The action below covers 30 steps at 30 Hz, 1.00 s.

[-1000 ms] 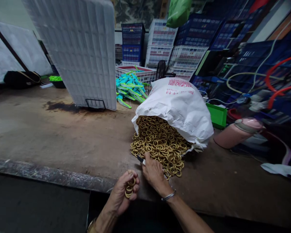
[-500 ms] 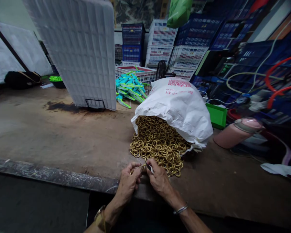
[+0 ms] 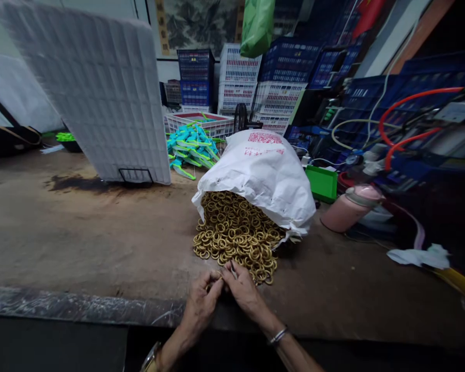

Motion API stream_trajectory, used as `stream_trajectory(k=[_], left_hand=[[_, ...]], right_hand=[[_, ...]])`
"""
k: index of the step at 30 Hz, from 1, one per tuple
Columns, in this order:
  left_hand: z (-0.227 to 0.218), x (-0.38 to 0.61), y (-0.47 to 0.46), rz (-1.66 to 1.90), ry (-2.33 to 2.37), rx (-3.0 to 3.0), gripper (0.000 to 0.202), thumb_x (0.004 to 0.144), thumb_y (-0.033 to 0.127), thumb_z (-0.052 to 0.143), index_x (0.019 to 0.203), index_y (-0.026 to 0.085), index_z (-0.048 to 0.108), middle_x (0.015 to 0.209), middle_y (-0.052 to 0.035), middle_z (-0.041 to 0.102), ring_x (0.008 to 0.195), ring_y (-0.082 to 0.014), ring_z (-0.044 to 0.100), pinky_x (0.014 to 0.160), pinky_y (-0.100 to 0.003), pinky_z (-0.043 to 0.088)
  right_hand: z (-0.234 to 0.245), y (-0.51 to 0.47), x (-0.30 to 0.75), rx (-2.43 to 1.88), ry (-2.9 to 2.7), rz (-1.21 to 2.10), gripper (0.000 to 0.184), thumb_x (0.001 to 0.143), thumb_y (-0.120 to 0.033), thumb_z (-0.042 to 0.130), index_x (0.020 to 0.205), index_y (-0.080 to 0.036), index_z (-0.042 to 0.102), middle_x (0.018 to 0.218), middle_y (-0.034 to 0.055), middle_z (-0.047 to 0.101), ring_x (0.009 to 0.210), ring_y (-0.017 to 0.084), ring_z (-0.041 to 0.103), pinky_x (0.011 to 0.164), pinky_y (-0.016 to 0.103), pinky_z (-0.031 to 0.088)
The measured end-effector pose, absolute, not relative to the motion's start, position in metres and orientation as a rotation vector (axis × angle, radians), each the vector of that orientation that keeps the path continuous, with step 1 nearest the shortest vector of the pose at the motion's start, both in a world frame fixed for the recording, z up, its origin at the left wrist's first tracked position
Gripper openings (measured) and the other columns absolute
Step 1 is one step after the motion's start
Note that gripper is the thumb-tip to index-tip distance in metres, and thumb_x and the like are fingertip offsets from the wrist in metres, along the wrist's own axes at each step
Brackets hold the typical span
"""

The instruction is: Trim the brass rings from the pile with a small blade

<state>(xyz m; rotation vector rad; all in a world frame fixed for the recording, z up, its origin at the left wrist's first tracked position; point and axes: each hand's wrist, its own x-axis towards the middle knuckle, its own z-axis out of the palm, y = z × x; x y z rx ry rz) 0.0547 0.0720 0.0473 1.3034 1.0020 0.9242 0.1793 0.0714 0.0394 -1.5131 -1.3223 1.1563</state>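
Note:
My left hand [image 3: 201, 300] is closed at the table's near edge, pinching a brass-coloured ring [image 3: 219, 277] that its fingers mostly cover. Close beside it, my right hand [image 3: 244, 292] grips a small, thin dark tool [image 3: 233, 267]; its exact kind does not show. The fingertips of both hands come together around the ring. Just beyond them lies a heap of brass-coloured rings [image 3: 236, 240], spilling from the mouth of a white woven sack [image 3: 263, 168] with red print that lies on its side.
A tall white ribbed panel [image 3: 96, 98] stands on the brown table [image 3: 112, 243] at left. Behind the sack are turquoise-and-green pieces [image 3: 191, 144] and stacked crates [image 3: 238, 72]. A green tray [image 3: 321, 183], a pink bottle [image 3: 349, 209] and orange hoses [image 3: 406, 103] are at right.
The camera view has shifted, so the scene sits further left. My right hand has drawn in closer to my left, and the fingertips now meet at the ring.

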Motion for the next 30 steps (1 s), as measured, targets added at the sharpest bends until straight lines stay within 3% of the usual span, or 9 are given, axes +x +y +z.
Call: stream_trajectory(k=[5,11,16,19,21,30], left_hand=[[0.051,0.053,0.069,0.688,1.021,1.040,0.032,0.073,0.049,0.052,0.070,0.017,0.051,0.049,0.0071,0.042,0.036,-0.0040,0.031,0.035,-0.016,0.022],[0.054,0.052,0.062,0.711,0.886,0.855,0.030,0.074,0.047,0.054,0.075,0.018,0.046,0.056,0.0071,0.043,0.037,-0.0015,0.031,0.034,-0.014,0.019],[0.059,0.052,0.057,0.756,0.886,0.769,0.032,0.074,0.048,0.053,0.075,0.020,0.039,0.055,0.0080,0.045,0.037,-0.0017,0.032,0.035,-0.013,0.018],[0.060,0.052,0.057,0.781,0.887,0.800,0.033,0.074,0.050,0.053,0.075,0.020,0.039,0.055,0.0084,0.044,0.036,-0.0015,0.031,0.034,-0.014,0.018],[0.060,0.052,0.058,0.771,0.907,0.825,0.034,0.073,0.051,0.054,0.074,0.020,0.039,0.054,0.0085,0.044,0.036,-0.0016,0.031,0.034,-0.014,0.018],[0.049,0.048,0.058,0.836,0.953,1.008,0.034,0.073,0.051,0.053,0.071,0.018,0.042,0.052,0.0069,0.045,0.040,-0.0032,0.034,0.038,-0.015,0.024]], right_hand=[[0.040,0.067,0.182,-1.461,-1.303,1.149,0.027,0.079,-0.043,0.043,0.065,-0.019,0.043,0.050,-0.0069,0.041,0.048,0.008,0.037,0.048,0.019,0.031],[0.049,0.064,0.184,-1.398,-1.357,1.165,0.030,0.083,-0.042,0.038,0.064,-0.019,0.044,0.050,-0.0063,0.041,0.048,0.008,0.039,0.051,0.020,0.032],[0.048,0.055,0.189,-1.576,-1.534,0.897,0.024,0.083,-0.033,0.034,0.068,-0.020,0.046,0.054,-0.0040,0.045,0.052,0.011,0.042,0.053,0.022,0.032],[0.047,0.047,0.190,-1.633,-1.809,0.776,0.014,0.076,-0.017,0.036,0.074,-0.020,0.050,0.063,-0.0012,0.054,0.058,0.012,0.047,0.056,0.022,0.030],[0.047,0.044,0.188,-1.653,-1.927,0.721,0.022,0.068,-0.009,0.037,0.078,-0.021,0.052,0.067,-0.0005,0.058,0.062,0.013,0.050,0.057,0.022,0.029],[0.045,0.044,0.183,-1.795,-2.082,0.590,0.044,0.054,-0.003,0.037,0.090,-0.020,0.054,0.068,0.0000,0.061,0.062,0.015,0.053,0.055,0.023,0.025]])
